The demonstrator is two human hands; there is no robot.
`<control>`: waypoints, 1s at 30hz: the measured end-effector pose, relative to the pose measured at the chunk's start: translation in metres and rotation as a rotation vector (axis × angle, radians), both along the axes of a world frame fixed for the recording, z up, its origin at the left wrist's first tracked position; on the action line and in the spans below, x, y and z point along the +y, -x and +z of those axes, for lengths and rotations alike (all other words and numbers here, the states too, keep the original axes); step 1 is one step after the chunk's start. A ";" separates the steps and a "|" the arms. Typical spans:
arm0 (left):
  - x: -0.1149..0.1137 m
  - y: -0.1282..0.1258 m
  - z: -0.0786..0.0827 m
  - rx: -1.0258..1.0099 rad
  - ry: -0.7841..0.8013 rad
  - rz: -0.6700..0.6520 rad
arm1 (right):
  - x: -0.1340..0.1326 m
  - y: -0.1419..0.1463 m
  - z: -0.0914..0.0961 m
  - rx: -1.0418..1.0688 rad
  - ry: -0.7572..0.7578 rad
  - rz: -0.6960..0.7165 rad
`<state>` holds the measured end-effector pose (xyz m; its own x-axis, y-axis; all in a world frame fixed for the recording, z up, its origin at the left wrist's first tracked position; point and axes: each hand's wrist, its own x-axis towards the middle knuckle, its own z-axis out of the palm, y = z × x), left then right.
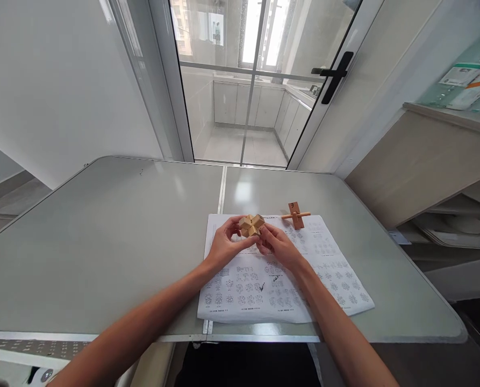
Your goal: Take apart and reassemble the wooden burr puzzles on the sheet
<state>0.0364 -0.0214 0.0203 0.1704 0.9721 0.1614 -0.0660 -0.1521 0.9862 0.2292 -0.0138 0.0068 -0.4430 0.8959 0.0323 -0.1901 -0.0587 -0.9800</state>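
1. A glossy grey-green table (143,236) fills the foreground, a metal strip (222,188) crossing it front to back.
2. A large white paper sheet (248,269) printed with small diagrams lies beneath the hands; both forearms cover parts of it.
3. At the sheet's far edge, right of the hands, sits a reddish-brown wooden slab (295,223) crossed by a thin rod (305,214), which runs roughly left to right.
4. Beyond stands a glass-paned door with a black handle (334,78); clear plastic bottles (461,86) occupy a shelf at right.
5. The pale-yellow wooden interlocking-block puzzle (251,226) is held above the sheet. Its star-like block ends splay several ways, one toward the person; I cannot tell a single long axis.
6. The left hand (227,242) grasps its left and near sides; the right hand (278,244) grips its lower right, hiding that part.
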 end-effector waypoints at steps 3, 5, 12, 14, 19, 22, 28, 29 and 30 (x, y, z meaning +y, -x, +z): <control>-0.001 0.000 -0.001 0.025 0.001 0.018 | -0.001 0.001 0.002 -0.059 -0.071 -0.002; -0.002 0.001 -0.001 0.056 0.003 0.031 | -0.002 0.003 0.005 -0.072 -0.100 -0.001; -0.001 0.003 -0.001 0.090 0.015 0.038 | -0.005 0.007 0.011 -0.075 -0.124 0.002; 0.000 0.004 -0.001 0.092 0.010 0.029 | -0.006 0.005 0.011 -0.057 -0.095 0.035; 0.001 0.004 0.001 0.038 -0.030 -0.051 | -0.005 -0.002 0.009 0.079 0.053 0.210; 0.000 0.005 0.002 0.016 -0.049 -0.141 | -0.004 -0.006 0.007 0.070 0.050 0.276; 0.000 0.007 0.006 0.012 -0.070 -0.208 | -0.003 -0.006 0.004 -0.041 -0.092 0.216; 0.000 0.007 0.006 0.018 -0.076 -0.192 | -0.003 -0.005 0.004 -0.053 -0.104 0.188; 0.000 0.007 0.007 0.025 -0.081 -0.173 | -0.003 -0.004 0.004 -0.064 -0.111 0.164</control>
